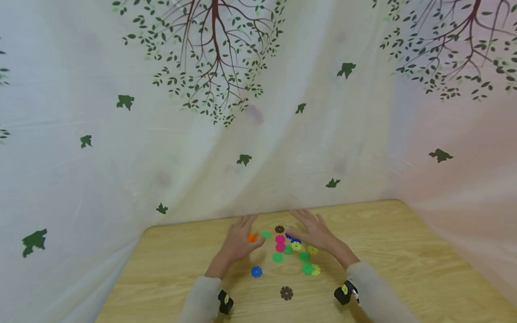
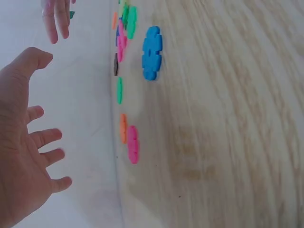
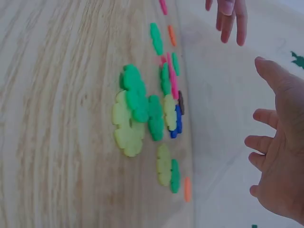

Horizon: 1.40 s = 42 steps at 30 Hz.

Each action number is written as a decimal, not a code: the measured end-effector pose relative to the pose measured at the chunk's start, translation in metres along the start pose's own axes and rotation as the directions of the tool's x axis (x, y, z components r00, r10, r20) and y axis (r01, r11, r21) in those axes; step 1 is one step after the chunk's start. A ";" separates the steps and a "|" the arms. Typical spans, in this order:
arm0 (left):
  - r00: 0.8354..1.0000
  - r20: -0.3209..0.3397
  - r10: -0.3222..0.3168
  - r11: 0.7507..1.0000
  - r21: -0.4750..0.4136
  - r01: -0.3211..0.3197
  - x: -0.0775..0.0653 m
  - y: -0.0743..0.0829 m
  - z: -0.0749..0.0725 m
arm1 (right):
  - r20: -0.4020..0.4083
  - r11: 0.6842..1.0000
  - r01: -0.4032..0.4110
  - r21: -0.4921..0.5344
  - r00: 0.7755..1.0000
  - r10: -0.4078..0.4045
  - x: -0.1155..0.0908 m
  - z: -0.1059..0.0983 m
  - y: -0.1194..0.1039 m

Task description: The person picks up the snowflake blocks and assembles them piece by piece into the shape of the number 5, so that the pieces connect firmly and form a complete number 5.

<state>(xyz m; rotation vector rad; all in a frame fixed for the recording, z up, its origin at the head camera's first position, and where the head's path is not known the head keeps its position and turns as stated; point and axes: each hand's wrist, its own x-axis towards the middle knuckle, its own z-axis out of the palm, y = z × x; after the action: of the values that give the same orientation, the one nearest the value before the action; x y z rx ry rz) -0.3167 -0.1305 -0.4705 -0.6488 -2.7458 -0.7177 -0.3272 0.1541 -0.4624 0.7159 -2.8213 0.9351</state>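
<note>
My left hand is over the left side of a scatter of flat, notched plastic discs, fingers spread and nothing held. An orange disc shows beside its thumb in the head view. Over the right side is my right hand, likewise spread and holding nothing, with dark blue discs close to its thumb. Both wrist views show the hands raised above the wooden surface. Between them lie two pink discs, several green discs and a brown disc. Overlapping green and yellow discs appear in the right wrist view.
Closer to my body lie a blue disc and a dark brown disc. The wooden table ends at a pale curtain printed with trees and leaves. Each wrist wears a small black camera.
</note>
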 end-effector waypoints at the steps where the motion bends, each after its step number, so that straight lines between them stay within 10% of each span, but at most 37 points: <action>1: 1.000 0.002 0.001 1.000 -0.029 -0.001 -0.001 0.001 -0.003 | -0.006 0.999 0.028 0.017 1.000 -0.028 0.000 -0.002 -0.002; 15: 0.977 0.203 0.058 0.907 -0.421 0.034 -0.032 -0.004 -0.015 | 0.112 0.955 0.125 0.267 0.981 -0.160 -0.033 -0.006 -0.018; 27: 0.926 0.373 0.047 0.923 -0.371 0.102 -0.040 -0.014 -0.008 | 0.323 0.930 0.240 0.279 0.888 -0.326 -0.042 0.020 -0.024; 42: 0.911 0.404 0.084 0.932 -0.356 0.072 -0.030 -0.019 0.001 | 0.462 0.932 0.293 0.215 0.810 -0.361 -0.039 0.030 -0.031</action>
<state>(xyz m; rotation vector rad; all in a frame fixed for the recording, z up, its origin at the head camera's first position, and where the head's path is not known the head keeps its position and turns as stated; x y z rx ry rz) -0.2995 -0.1555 -0.4890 -0.9875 -3.0062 -1.2378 -0.2766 0.1304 -0.4784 1.6177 -2.8913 0.9971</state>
